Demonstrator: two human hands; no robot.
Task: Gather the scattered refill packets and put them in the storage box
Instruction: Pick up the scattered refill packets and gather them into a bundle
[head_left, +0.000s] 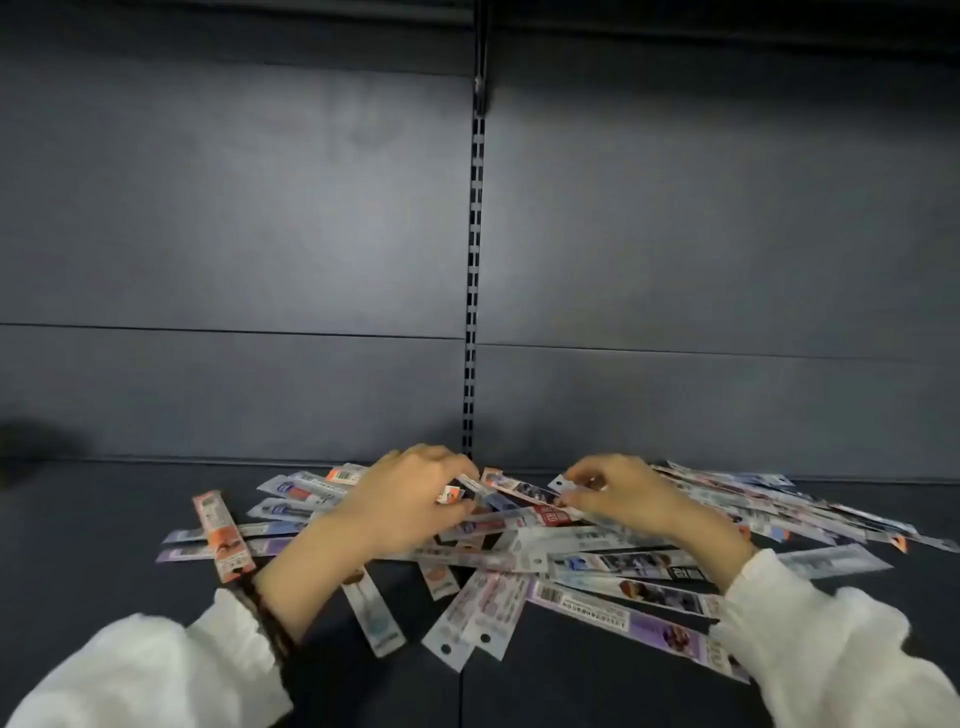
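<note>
Hands first: your left hand (410, 499) sits curled on top of the middle of the pile, fingers bent down onto a few refill packets (519, 540), though it's too blurry to say whether it's got any properly pinched. Your right hand (618, 493) looks like it's pinching the end of one packet between thumb and fingertips, just beside the left, probably so you can draw loose ones into a bundle instead of grabbing them one at a time.

Around them, the packets fan out over the dark shelf (104, 571), overlapping every which way. An orange packet (223, 538) lies off on the left across two others, and a purple packet (634, 623) pokes out near your right sleeve (831, 649).

No storage box in view anywhere, so you're at the gathering stage, I'd say. They look slippery, so square the stack up before lifting.
</note>
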